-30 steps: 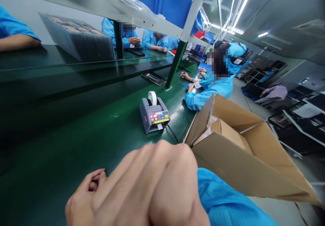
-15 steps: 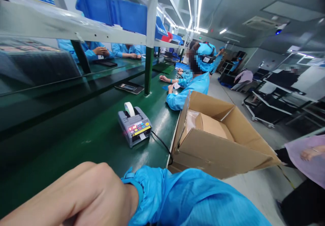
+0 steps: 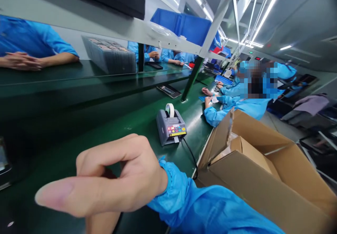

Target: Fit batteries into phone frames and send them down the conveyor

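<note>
My right hand (image 3: 123, 178), in a blue sleeve (image 3: 195, 199), is raised close to the camera above the green bench. Its fingers are curled in and the thumb points left. The inside of the grip is hidden, so I cannot make out whether anything is held. Below the thumb shows a strip of skin (image 3: 102, 223); whose finger or hand it belongs to, I cannot tell. No other part that could be my left hand appears. Beyond my right hand stands a grey tape dispenser (image 3: 164, 132) with a white tape roll (image 3: 170, 110) and a short tape end sticking out in front.
An open cardboard box (image 3: 237, 174) containing a smaller carton stands right of the bench (image 3: 126, 125). A shelf post (image 3: 193, 78) rises behind the dispenser. Stacked clear trays (image 3: 110, 55) and blue bins (image 3: 181, 23) are farther back. Co-workers in blue sit around; one's hands (image 3: 21, 60) rest far left.
The view has swung left, so the dispenser and box appear farther right. My right hand has come up more fully into view, showing its thumb and curled fingers.
</note>
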`<state>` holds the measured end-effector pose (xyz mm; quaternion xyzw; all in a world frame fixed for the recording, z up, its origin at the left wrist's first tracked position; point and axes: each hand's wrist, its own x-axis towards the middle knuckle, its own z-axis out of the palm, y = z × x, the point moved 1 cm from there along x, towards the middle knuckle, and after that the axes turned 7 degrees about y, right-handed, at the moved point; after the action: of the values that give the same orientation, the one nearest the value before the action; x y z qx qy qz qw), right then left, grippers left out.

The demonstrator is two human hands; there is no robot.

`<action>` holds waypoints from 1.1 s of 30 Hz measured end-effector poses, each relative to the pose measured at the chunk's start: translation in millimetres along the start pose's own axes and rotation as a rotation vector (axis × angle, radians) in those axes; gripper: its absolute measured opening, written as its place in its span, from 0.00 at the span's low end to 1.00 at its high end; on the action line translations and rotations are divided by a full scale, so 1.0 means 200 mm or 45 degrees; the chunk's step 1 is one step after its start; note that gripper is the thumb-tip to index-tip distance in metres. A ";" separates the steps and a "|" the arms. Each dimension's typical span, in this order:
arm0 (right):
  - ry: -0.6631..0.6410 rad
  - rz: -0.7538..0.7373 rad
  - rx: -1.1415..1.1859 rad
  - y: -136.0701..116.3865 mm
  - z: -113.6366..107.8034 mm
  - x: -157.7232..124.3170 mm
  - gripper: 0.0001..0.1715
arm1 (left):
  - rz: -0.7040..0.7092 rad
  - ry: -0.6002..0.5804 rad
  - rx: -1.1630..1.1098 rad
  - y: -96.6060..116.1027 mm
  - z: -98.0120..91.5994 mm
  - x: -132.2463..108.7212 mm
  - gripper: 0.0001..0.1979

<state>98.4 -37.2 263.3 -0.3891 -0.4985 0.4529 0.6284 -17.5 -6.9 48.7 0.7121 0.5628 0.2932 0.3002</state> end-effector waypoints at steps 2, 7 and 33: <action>-0.043 -0.055 0.051 0.02 0.00 0.04 0.28 | -0.034 -0.002 0.018 -0.02 0.06 0.11 0.16; 0.029 0.006 -0.083 0.05 0.00 0.05 0.30 | -0.140 -0.082 0.107 -0.08 0.16 0.29 0.10; 0.108 -0.142 -0.003 0.08 -0.04 0.11 0.35 | -0.238 -0.095 0.030 -0.05 0.03 0.06 0.13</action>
<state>105.7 -12.5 251.8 -0.3803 -0.4929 0.3996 0.6729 -17.1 5.9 38.9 0.6705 0.6185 0.2305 0.3388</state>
